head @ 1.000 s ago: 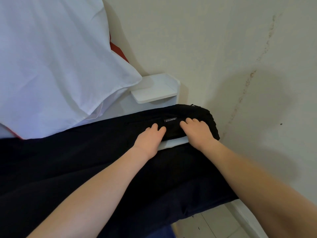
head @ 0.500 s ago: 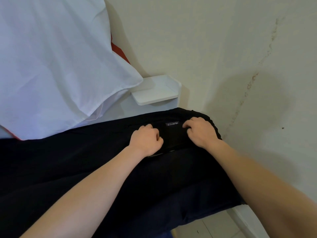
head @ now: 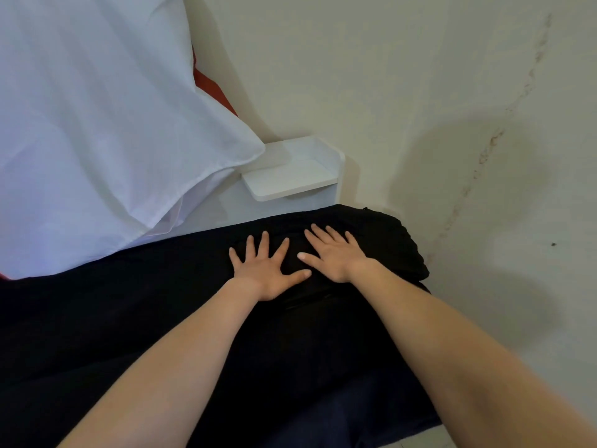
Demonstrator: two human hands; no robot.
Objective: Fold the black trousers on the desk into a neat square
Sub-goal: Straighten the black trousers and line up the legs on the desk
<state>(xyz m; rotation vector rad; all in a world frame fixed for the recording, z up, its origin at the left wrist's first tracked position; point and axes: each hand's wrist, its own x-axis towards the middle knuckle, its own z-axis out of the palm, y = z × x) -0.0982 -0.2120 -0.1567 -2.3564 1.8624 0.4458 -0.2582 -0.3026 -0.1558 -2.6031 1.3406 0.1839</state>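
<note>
Two flat hands, left hand (head: 265,270) and right hand (head: 332,253), on smooth black trousers (head: 145,318)

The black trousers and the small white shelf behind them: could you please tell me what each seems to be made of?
The black trousers look like thin, soft cloth, mostly matte with a faint sheen at one fold; they drape and crease loosely. The white shelf looks like laminated board or plastic: rigid, smooth, slightly glossy, rounded corner.
</note>
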